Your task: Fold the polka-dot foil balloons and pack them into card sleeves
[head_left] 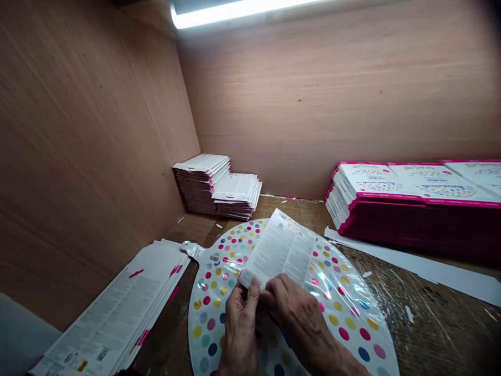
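Note:
A flat round foil balloon (346, 308) with coloured polka dots lies on the work surface, its neck and barcode label (214, 258) towards the far left. A white printed leaflet (279, 248) rests across the balloon, tilted up at its far end. My left hand (239, 329) pinches the leaflet's near left corner between thumb and fingers. My right hand (295, 321) holds its near edge just beside the left hand. Both hands hide part of the balloon's near half.
Pink-edged printed cards form a long stack (415, 209) at the right, and a smaller stepped stack (215, 185) stands at the back left. Long white printed sheets (117, 313) lie at the left. A white strip (415, 266) lies on the plastic-covered bench (434, 318), between plywood walls.

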Motion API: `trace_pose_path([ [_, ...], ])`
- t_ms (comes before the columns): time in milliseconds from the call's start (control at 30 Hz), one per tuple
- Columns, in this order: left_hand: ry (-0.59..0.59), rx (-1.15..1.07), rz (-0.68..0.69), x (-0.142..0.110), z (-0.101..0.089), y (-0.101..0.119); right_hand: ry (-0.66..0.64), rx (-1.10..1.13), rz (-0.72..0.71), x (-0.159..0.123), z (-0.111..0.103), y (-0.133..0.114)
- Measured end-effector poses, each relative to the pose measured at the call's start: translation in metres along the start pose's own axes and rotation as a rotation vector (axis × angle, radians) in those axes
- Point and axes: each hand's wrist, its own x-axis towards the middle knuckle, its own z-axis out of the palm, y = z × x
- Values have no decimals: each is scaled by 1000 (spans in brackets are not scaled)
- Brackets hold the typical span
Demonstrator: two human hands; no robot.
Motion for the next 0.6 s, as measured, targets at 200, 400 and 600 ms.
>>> trace_pose_path([
  [200,-81,-38,63,6,4,14,-116,46,47,9,-3,2],
  [400,-32,45,62,5,-6,16,-148,423,194,10,-3,12],
  [600,39,73,155,61,-12,65,-320,806,299,-48,-20,12],
])
